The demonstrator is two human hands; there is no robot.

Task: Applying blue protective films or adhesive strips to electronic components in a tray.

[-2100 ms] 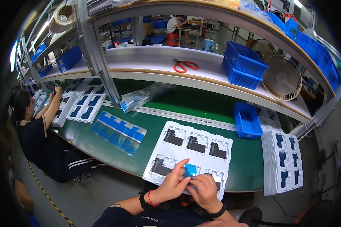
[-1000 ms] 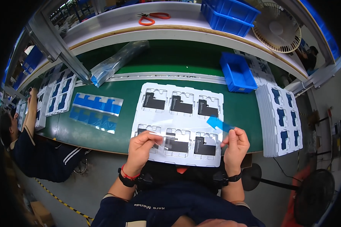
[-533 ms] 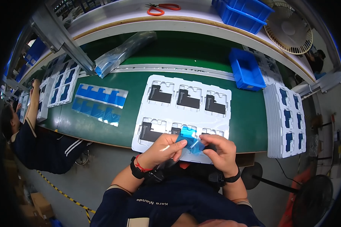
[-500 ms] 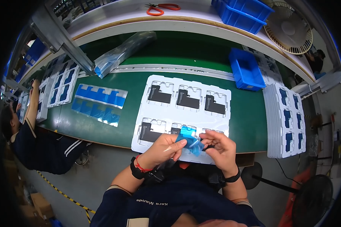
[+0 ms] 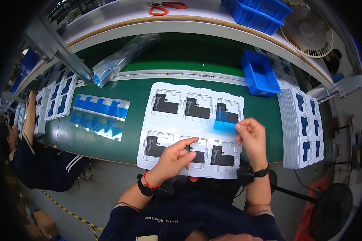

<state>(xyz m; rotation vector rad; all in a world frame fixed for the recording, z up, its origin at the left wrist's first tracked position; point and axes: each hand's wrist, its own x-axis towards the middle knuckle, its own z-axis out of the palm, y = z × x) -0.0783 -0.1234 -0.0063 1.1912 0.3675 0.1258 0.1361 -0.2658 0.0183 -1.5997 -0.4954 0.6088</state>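
Note:
A white moulded tray (image 5: 177, 123) lies on the green bench, with a flat black L-shaped piece (image 5: 197, 110) in each of its several pockets. My right hand (image 5: 253, 137) pinches a translucent blue film (image 5: 224, 123) by its right edge. The film hangs over the far-right black piece (image 5: 227, 114) and covers its lower part; whether they touch I cannot tell. Over the near middle pocket hovers my left hand (image 5: 174, 158), index finger and thumb apart, holding nothing. It partly hides the black piece (image 5: 197, 156) there.
Blue film sheets (image 5: 98, 114) lie left of the tray. Behind are a clear plastic bag (image 5: 124, 58) and a blue bin (image 5: 261, 74). Stacked filled trays (image 5: 301, 130) stand at right. Red-handled pliers (image 5: 165, 8) rest on the shelf. Another person (image 5: 40, 156) works at far left.
The blue film, earlier crumpled between both hands near the front of the tray, is now spread at the far-right pocket in my right hand. My left hand has let go of it.

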